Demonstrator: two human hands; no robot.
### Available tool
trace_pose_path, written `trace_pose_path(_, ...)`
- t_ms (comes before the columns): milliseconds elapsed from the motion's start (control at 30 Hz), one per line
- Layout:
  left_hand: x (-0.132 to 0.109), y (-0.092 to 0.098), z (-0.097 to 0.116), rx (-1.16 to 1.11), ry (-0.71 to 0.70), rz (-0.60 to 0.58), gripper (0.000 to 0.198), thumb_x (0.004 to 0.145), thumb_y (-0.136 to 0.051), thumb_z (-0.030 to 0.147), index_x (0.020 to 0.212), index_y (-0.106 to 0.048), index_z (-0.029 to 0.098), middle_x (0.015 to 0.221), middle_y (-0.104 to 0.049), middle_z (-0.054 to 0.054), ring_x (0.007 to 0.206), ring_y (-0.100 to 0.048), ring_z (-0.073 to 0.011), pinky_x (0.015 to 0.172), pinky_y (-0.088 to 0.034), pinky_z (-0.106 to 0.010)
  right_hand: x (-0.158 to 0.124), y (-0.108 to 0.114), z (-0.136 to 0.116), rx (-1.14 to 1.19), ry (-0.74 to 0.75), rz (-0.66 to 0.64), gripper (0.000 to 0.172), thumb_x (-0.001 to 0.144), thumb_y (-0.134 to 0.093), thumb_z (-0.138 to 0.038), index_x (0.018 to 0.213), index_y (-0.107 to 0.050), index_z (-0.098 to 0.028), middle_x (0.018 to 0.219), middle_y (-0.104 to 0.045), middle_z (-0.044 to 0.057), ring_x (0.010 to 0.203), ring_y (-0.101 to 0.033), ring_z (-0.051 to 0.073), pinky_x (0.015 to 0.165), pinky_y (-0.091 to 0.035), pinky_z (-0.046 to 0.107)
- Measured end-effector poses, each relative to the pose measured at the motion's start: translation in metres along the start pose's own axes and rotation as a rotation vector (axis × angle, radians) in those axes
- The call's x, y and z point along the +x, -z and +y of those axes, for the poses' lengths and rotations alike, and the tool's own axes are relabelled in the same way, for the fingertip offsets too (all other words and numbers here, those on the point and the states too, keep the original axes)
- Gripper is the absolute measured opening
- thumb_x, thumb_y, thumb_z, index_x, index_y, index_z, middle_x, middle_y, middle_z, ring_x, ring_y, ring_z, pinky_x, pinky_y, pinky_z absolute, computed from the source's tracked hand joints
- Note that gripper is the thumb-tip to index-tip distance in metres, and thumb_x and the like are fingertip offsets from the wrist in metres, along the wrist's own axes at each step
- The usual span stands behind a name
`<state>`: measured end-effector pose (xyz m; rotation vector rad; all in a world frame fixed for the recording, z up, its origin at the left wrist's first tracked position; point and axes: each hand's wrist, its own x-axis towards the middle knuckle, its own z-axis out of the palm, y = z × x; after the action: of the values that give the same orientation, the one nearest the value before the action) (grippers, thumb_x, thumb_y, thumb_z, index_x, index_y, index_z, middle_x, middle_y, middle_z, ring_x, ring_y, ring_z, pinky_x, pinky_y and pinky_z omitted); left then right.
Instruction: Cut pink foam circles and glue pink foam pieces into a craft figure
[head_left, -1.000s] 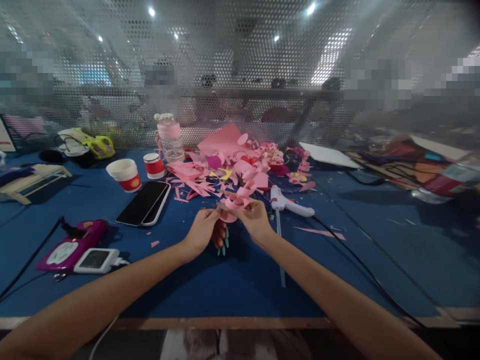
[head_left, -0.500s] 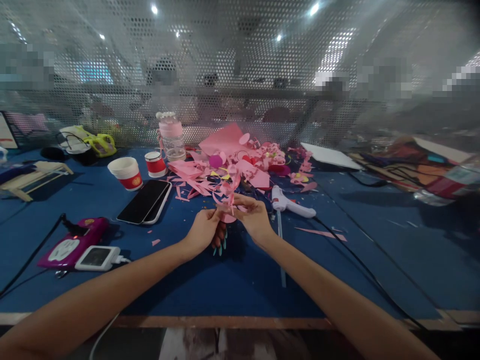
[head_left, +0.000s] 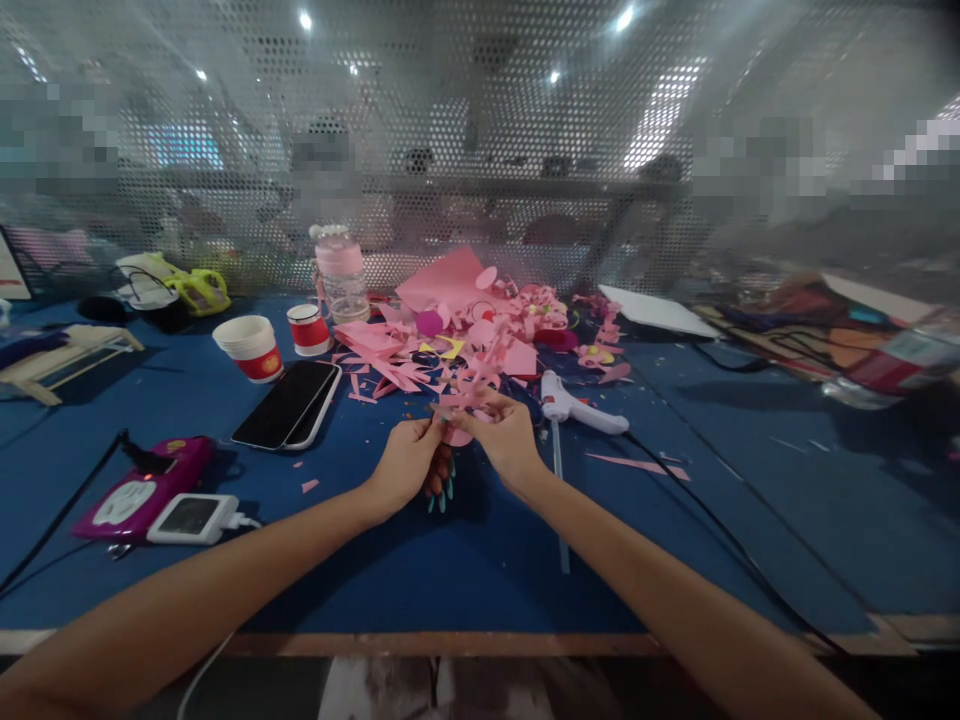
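Note:
My left hand (head_left: 405,462) is pinched on a small pink paper piece (head_left: 457,437) in front of me, its lower fingers curled under with pale blue-green nails showing. From the other side my right hand (head_left: 508,442) pinches the same piece with thumb and fingers. Part of the piece looks rounded, and the fingers cover the rest. Just beyond both hands lies a heap of pink paper scraps (head_left: 375,340), with strips, discs and curls. A white glue gun (head_left: 581,405) rests right of my right hand, a clear glue stick (head_left: 560,495) running from it toward me.
At left are stacked paper cups (head_left: 247,348), a red-and-white cup (head_left: 308,330), a phone (head_left: 281,405), a purple device (head_left: 142,485) and a white gadget (head_left: 193,518). A pink-lidded bottle (head_left: 341,275) stands behind. The glue gun's black cord (head_left: 720,520) crosses the right side.
My right hand's fingers have shifted slightly over the pink paper piece, and the curled strip that stood up between the hands is now lower. My left hand has stayed nearly in place.

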<state>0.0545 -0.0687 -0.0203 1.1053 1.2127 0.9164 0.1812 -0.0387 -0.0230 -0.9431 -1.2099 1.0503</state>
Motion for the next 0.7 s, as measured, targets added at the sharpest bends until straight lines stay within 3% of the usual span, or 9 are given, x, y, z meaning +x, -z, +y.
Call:
trace_pose_path(233, -0.0023, -0.0031, 0.0043, -0.081, 0.009, 0.005, 0.04, 0.084, -0.038, 0.043, 0.058, -0.047, 0.014, 0.038, -0.05, 0.001, 0.026, -0.046, -0.0094, 0.027, -0.033, -0.017, -0.0032, -0.0008, -0.0027, 0.022, -0.013, -0.024, 0.024, 0.05, -0.08, -0.033, 0.057, -0.063, -0.018, 0.071, -0.069, 0.005, 0.072, -0.064, 0.022, 0.073, -0.05, 0.036)
trace_pose_path(467, 0.0003, -0.002, -0.0016, 0.026, -0.015, 0.025, 0.04, 0.082, -0.043, 0.049, 0.06, -0.045, 0.016, 0.038, -0.048, 0.004, 0.024, -0.042, -0.0061, 0.025, -0.026, -0.014, -0.0056, -0.001, -0.0038, 0.082, 0.028, -0.114, 0.025, 0.052, -0.079, -0.036, 0.067, -0.067, -0.02, 0.089, -0.07, 0.008, 0.08, -0.064, 0.024, 0.072, -0.051, 0.037)
trace_pose_path(700, 0.0026, 0.0029, 0.0021, -0.012, -0.013, 0.032, 0.041, 0.082, -0.041, 0.049, 0.058, -0.044, 0.016, 0.037, -0.047, 0.004, 0.024, -0.044, -0.0076, 0.025, -0.027, -0.015, 0.0016, 0.0035, 0.0014, -0.015, 0.003, -0.09, 0.025, 0.05, -0.08, -0.034, 0.062, -0.067, -0.017, 0.074, -0.07, 0.006, 0.072, -0.064, 0.021, 0.075, -0.049, 0.037)
